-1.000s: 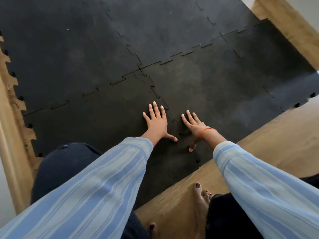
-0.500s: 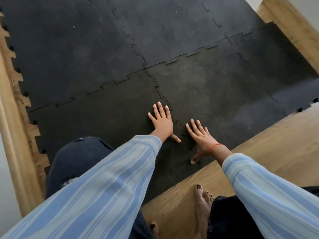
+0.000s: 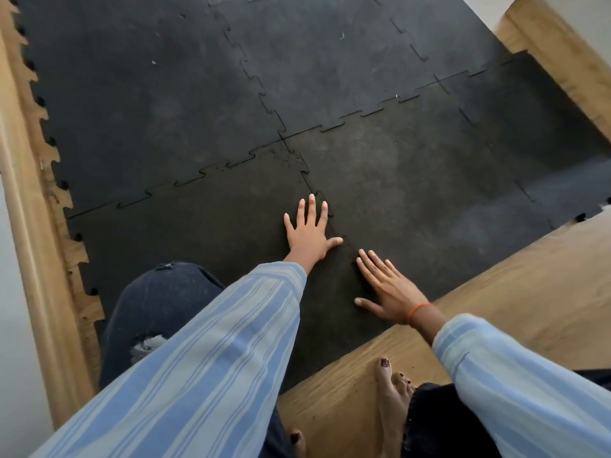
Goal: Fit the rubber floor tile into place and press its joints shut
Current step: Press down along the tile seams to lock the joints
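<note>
With both the left hand (image 3: 309, 234) and right hand (image 3: 388, 289) spread flat and grasping nothing either side of the toothed joint (image 3: 344, 241), pressing should work steadily along that joint toward the wood floor (image 3: 496, 292).

Black interlocking rubber tiles (image 3: 413, 200) lie flat on the wooden floor (image 3: 535, 282).

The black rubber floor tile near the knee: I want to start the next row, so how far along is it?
Done: the black rubber floor tile lies locked into its neighbours. In hand: left hand and right hand flat along the zigzag joint. Left: pressing the joint's near end.
</note>
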`<action>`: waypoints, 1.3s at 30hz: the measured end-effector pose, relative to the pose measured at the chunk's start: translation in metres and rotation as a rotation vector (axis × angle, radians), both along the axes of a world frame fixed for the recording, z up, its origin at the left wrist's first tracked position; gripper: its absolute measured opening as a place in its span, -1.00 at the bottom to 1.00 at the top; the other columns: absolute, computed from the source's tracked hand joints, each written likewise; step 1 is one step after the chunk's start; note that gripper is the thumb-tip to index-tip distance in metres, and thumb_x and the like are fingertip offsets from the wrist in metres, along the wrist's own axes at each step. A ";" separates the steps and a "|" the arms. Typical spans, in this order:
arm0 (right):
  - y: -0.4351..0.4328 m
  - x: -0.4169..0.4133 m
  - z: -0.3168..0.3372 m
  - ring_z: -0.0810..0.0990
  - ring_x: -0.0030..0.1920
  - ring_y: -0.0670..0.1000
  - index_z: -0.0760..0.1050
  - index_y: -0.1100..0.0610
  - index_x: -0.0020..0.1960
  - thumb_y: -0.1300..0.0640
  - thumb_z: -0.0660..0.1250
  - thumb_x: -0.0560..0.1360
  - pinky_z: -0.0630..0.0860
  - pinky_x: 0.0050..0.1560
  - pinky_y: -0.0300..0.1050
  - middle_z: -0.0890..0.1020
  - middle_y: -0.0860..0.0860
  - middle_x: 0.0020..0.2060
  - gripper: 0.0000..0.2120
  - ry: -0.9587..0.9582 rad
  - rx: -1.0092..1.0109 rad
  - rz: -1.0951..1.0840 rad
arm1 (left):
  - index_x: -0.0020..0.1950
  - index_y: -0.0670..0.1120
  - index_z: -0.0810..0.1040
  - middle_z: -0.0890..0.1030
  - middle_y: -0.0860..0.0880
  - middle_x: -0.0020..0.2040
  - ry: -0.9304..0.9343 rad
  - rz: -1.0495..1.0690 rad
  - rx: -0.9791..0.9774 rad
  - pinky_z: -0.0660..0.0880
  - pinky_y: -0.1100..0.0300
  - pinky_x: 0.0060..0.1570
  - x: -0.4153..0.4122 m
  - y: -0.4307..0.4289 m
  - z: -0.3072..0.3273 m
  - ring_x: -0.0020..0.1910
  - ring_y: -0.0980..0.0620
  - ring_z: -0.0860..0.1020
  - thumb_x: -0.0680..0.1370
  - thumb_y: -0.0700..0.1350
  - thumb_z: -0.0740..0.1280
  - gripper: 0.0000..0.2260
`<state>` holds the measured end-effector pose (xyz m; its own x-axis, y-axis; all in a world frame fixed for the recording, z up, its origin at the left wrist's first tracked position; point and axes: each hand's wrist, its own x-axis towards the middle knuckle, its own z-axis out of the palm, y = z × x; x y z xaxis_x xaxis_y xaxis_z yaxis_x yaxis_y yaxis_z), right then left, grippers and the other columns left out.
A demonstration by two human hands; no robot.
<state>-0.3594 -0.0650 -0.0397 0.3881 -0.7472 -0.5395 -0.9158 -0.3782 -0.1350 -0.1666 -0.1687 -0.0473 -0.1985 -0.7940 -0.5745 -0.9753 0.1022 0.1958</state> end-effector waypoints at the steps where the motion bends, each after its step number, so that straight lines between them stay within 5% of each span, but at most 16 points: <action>1: 0.011 0.011 -0.006 -0.29 0.50 0.04 -0.29 0.12 0.50 -0.42 -0.32 0.42 -0.06 0.56 0.10 -0.25 -0.01 0.49 -0.15 -0.029 -0.044 -0.108 | 0.57 0.01 -0.33 -0.38 -0.07 0.56 0.001 -0.015 -0.037 -0.19 -0.25 0.47 0.004 -0.001 -0.004 0.55 -0.12 -0.33 0.56 0.36 0.02 -0.21; 4: 0.034 0.040 -0.029 -0.12 0.55 0.04 -0.11 0.12 0.53 -0.26 -0.37 0.54 -0.29 0.52 -0.06 -0.06 0.02 0.53 -0.31 -0.052 -0.165 -0.333 | 0.56 0.02 -0.33 -0.38 -0.06 0.56 -0.006 -0.042 -0.082 -0.21 -0.23 0.46 0.007 0.000 -0.010 0.55 -0.10 -0.32 0.58 0.34 -0.03 -0.25; 15: 0.011 0.052 -0.041 0.01 0.54 -0.02 0.22 0.13 0.50 -0.22 -0.05 0.57 -0.30 0.51 -0.08 0.19 -0.01 0.53 -0.37 -0.084 -0.325 -0.389 | 0.57 0.06 -0.30 -0.38 -0.03 0.56 -0.034 -0.022 -0.033 -0.18 -0.24 0.47 0.005 -0.007 -0.009 0.56 -0.09 -0.31 0.63 0.24 0.00 -0.34; 23: -0.044 0.078 -0.045 -0.02 0.54 -0.03 0.08 0.11 0.55 -0.14 -0.14 0.58 -0.21 0.50 -0.03 0.14 -0.01 0.55 -0.40 -0.108 -0.361 -0.318 | 0.60 0.04 -0.19 -0.25 0.04 0.60 -0.036 0.007 -0.084 -0.01 -0.15 0.50 0.049 -0.028 0.000 0.59 0.02 -0.16 0.70 0.01 -0.06 -0.50; 30: -0.097 0.105 -0.046 -0.16 0.57 -0.02 -0.10 0.08 0.57 -0.20 -0.30 0.53 -0.24 0.52 0.06 -0.06 -0.05 0.57 -0.33 -0.118 -0.312 -0.340 | 0.58 0.17 -0.21 -0.28 0.09 0.59 -0.058 0.017 -0.136 -0.04 -0.19 0.50 0.065 -0.032 -0.012 0.58 0.03 -0.20 0.70 0.06 -0.06 -0.51; 35: -0.140 0.113 -0.031 -0.23 0.56 0.01 -0.20 0.12 0.57 -0.14 -0.15 0.63 -0.20 0.54 0.11 -0.18 0.00 0.57 -0.39 -0.090 -0.181 -0.264 | 0.57 0.17 -0.25 -0.31 0.08 0.58 -0.112 -0.001 -0.097 0.01 -0.17 0.51 0.072 -0.041 -0.007 0.58 0.02 -0.20 0.69 0.10 -0.02 -0.47; 39: -0.175 0.124 -0.022 -0.28 0.55 0.05 -0.26 0.12 0.56 -0.16 -0.13 0.63 -0.17 0.53 0.21 -0.25 -0.01 0.56 -0.36 -0.058 -0.075 -0.168 | 0.58 0.14 -0.25 -0.30 0.06 0.58 -0.102 0.205 -0.048 0.00 -0.17 0.50 0.096 -0.058 -0.001 0.58 0.00 -0.20 0.62 0.25 0.05 -0.35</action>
<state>-0.2355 -0.2397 -0.0617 0.2831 -0.8417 -0.4599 -0.9585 -0.2313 -0.1668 -0.0702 -0.2264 -0.0479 0.0270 -0.8385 -0.5442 -0.9911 -0.0935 0.0949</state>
